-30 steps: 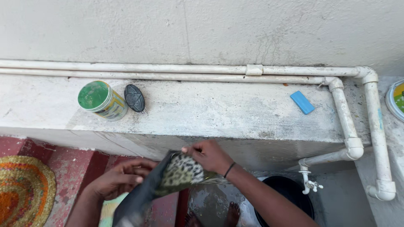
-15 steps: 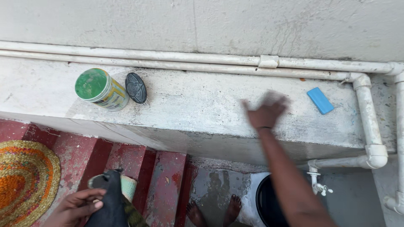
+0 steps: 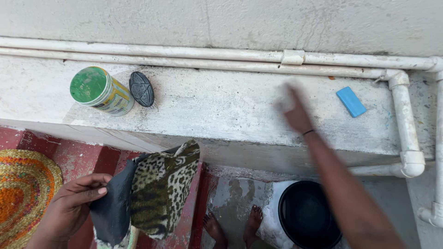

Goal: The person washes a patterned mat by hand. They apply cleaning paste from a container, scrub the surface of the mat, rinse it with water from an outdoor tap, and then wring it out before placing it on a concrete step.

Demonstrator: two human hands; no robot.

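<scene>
Leopard-print cloth (image 3: 164, 189) below green-lidded jar (image 3: 99, 91)

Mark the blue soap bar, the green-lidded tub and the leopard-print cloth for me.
blue soap bar (image 3: 351, 101), head view, middle of its top face
green-lidded tub (image 3: 88, 85), head view, centre of the lid
leopard-print cloth (image 3: 161, 184), head view, middle of the patterned side

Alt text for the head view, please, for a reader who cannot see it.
The left hand holds up a leopard-print cloth with a black lining, while the blurred right hand reaches over a concrete ledge. On the ledge sit a green-lidded jar, a black oval scrubber and a blue soap bar.
</scene>
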